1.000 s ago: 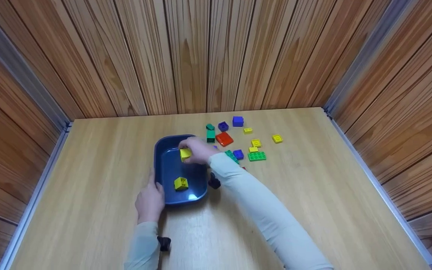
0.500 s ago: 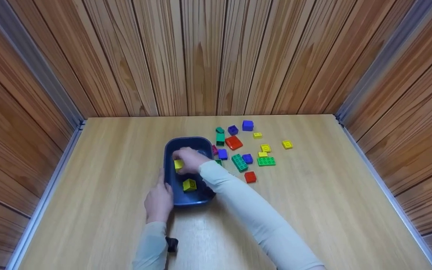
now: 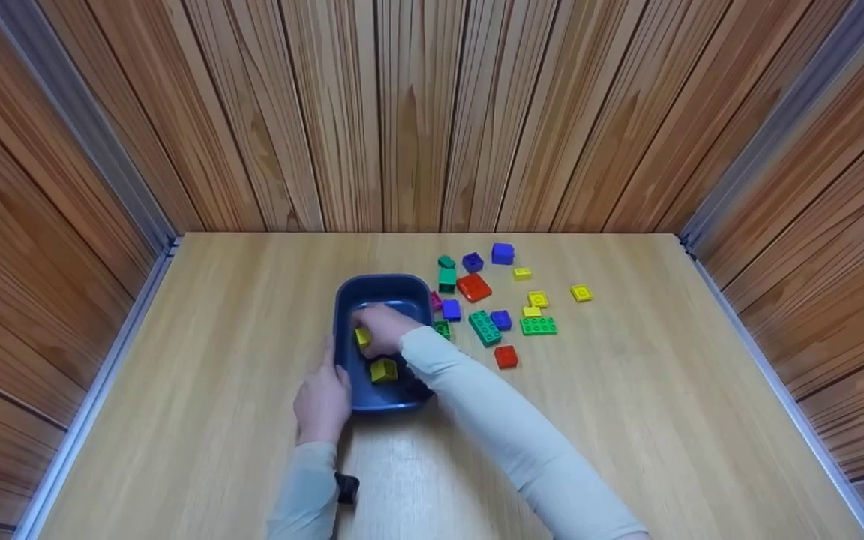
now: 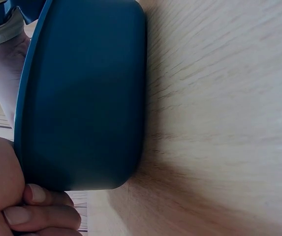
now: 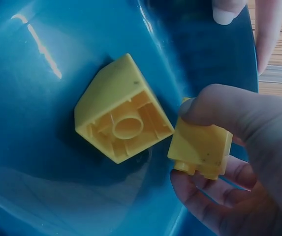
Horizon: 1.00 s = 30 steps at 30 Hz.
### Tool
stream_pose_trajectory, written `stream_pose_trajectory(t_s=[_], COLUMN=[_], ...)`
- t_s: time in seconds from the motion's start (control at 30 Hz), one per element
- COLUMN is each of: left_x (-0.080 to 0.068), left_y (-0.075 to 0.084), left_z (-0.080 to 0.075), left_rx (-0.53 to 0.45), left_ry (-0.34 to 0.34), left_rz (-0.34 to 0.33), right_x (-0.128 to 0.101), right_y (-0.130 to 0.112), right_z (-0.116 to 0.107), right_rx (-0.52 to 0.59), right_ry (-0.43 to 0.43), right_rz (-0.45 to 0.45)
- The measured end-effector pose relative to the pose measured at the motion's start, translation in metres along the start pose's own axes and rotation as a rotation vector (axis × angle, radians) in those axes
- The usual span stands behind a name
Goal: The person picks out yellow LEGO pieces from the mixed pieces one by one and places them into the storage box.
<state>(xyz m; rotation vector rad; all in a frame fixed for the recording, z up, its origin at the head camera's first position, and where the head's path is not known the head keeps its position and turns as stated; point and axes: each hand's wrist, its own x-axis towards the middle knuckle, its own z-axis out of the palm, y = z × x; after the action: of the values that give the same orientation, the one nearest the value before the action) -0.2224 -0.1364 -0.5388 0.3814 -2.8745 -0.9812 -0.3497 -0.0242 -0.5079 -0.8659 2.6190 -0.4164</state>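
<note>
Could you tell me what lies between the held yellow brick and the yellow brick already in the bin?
Only bare bin floor separates the held brick from the lying brick, shown in the right wrist view.

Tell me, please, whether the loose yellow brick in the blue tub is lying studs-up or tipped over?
Tipped over: the loose yellow brick in the blue tub shows its hollow underside in the right wrist view.

No readable text, labels, brands or numbers, bricks and tub unmarked
</note>
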Motion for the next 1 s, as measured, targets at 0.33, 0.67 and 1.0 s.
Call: stream_pose_trajectory(t_s=[0.33,0.67,1.0], left_x=[-0.0001,-0.0004,0.0011], left_y=[0.0013,0.0016,0.0011], left_z=[-0.0019,-0.0003,-0.0007], left_rx=[-0.021,-0.01,0.0], left_ry=[-0.025,0.003,-0.032], left_rz=[-0.006,-0.002,-0.03], right_x=[-0.0034,-0.0062,-0.0092], right_y=[0.0012,0.0054,0.0073], right_z=[-0.0005,0.0009,-0.0059], right_rx=[0.005,0.017,0.009], right_ry=[-0.022,-0.055,-0.049], right_rz=[0.037,0.064,0.011])
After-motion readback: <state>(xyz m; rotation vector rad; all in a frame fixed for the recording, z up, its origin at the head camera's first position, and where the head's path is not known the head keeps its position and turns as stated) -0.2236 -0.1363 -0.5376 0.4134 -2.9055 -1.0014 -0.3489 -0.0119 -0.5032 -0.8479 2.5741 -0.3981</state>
